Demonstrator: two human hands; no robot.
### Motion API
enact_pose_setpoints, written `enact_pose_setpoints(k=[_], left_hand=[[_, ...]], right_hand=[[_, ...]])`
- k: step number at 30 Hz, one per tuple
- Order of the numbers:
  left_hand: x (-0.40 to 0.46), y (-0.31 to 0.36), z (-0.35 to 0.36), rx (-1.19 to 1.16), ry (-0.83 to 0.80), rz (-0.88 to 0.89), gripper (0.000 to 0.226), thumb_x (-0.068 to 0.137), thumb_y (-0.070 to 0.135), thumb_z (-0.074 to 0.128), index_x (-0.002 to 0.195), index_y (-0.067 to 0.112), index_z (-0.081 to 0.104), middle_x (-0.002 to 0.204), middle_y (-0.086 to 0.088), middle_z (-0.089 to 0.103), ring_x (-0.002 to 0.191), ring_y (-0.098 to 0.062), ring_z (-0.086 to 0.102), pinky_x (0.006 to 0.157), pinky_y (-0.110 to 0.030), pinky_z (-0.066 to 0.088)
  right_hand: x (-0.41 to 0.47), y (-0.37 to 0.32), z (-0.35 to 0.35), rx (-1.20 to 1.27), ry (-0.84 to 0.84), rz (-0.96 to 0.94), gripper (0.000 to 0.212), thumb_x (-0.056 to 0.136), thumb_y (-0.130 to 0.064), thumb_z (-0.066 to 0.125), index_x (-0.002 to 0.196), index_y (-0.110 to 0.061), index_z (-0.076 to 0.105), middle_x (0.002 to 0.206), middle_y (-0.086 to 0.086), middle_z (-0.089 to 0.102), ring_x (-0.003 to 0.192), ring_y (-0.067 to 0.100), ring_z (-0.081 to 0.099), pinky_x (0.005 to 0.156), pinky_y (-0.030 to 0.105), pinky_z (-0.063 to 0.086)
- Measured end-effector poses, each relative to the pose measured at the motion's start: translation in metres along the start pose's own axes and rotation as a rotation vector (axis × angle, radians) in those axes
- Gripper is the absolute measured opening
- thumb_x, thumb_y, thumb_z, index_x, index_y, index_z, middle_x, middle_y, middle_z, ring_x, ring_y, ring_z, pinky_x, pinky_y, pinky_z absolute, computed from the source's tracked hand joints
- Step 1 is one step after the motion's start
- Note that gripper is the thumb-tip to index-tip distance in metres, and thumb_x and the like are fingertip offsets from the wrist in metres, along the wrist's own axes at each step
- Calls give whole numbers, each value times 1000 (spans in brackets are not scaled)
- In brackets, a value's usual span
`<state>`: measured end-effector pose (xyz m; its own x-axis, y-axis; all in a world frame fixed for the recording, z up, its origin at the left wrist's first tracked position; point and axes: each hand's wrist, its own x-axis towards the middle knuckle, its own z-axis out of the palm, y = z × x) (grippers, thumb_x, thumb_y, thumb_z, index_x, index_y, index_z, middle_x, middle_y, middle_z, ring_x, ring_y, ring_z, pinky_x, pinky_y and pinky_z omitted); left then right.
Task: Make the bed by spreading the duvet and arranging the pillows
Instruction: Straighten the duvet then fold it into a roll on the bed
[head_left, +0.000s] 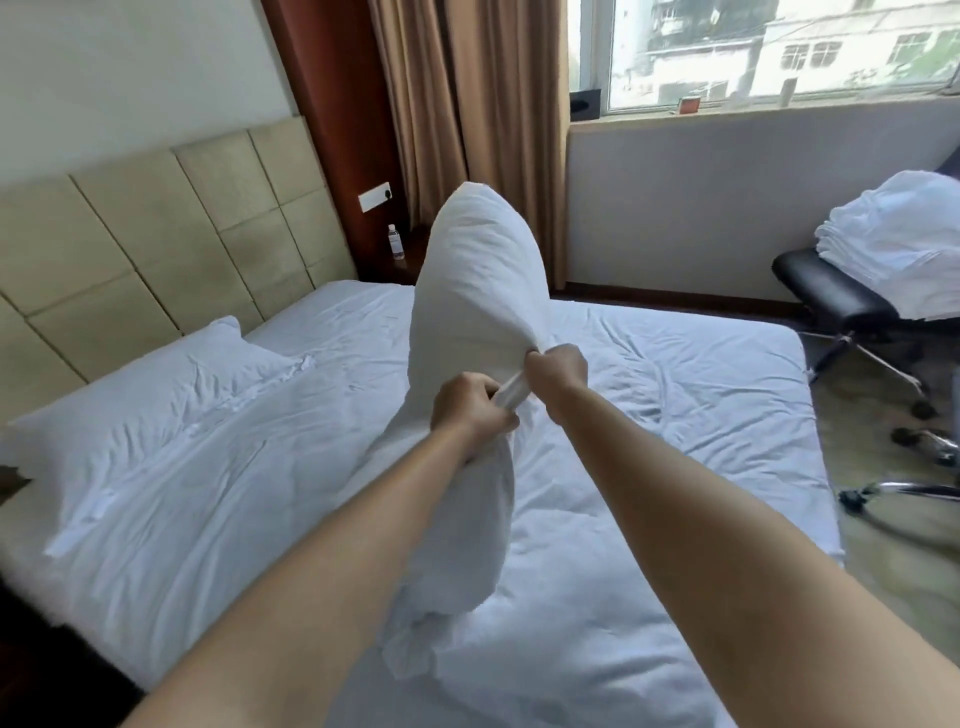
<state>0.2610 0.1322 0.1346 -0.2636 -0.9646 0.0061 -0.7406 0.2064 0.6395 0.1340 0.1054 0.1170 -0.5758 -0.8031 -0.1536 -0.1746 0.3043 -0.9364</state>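
A white pillow (480, 291) stands on end above the middle of the bed, its lower part hanging down to the white duvet (649, 415). My left hand (470, 408) and my right hand (558, 371) both grip a bunched fold of its cover at its near edge, close together. A second white pillow (156, 400) lies flat at the left, against the beige padded headboard (130, 234). The duvet covers the bed and is wrinkled.
A black chair (836, 301) with a stack of folded white linen (898, 239) stands right of the bed. A water bottle (396, 242) sits on the nightstand by the brown curtain (467, 104). Chrome chair legs (904, 488) lie on the floor at the right.
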Motion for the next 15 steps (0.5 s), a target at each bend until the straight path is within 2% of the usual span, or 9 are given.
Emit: enact_pose_setpoints(k=[2,4,6,8,9,12,14,15], left_hand=[[-13,37,41,-83,-106,65,12,66,22,70,58,16,64,55,4,52,57,-14,46,54,-24,35],[-19,56,87,-120,-200,97,13,77,24,67,73,13,73,67,-1,65,62,-14,54,65,-26,47],[-20,55,126,151,-175,89,19,87,21,57,95,16,74,97,-6,72,89,-20,64,85,-33,51],[-28,36,158,491,-124,85,29,91,27,48,114,27,66,123,-1,62,116,-23,54,99,-36,42],[-33,28,172,564,-147,89,32,93,31,44,121,31,60,131,3,55,123,-21,48,104,-37,36],[-44,20,210,614,-280,125,39,99,37,33,135,33,48,146,10,41,134,-14,35,110,-40,20],[-46,20,227,663,-342,132,40,101,35,30,138,30,45,148,9,39,136,-14,34,112,-43,18],[-44,17,229,663,-353,128,41,101,32,30,138,28,45,148,8,39,135,-15,36,112,-43,19]], right_hand=[[7,38,-58,45,70,76,22,86,-17,52,86,3,61,87,17,59,86,29,60,69,31,44],[13,89,-105,36,153,216,31,85,-15,52,101,9,64,101,23,65,99,35,63,80,34,50],[8,143,-136,23,188,382,35,89,-14,50,114,9,60,118,27,61,111,39,59,91,40,51],[1,186,-151,9,195,502,36,96,-12,43,124,9,53,128,27,55,119,40,53,97,39,44],[1,204,-155,6,185,546,37,99,-12,39,128,8,50,131,25,53,121,39,51,98,37,42],[0,235,-157,22,132,609,40,102,-15,32,136,1,45,135,21,50,124,36,49,97,35,40],[-10,246,-149,65,147,633,44,101,-28,36,138,-4,39,137,22,48,124,38,47,98,38,38],[-19,249,-142,94,134,640,53,100,-39,39,142,-7,33,141,20,45,125,38,46,100,39,37]])
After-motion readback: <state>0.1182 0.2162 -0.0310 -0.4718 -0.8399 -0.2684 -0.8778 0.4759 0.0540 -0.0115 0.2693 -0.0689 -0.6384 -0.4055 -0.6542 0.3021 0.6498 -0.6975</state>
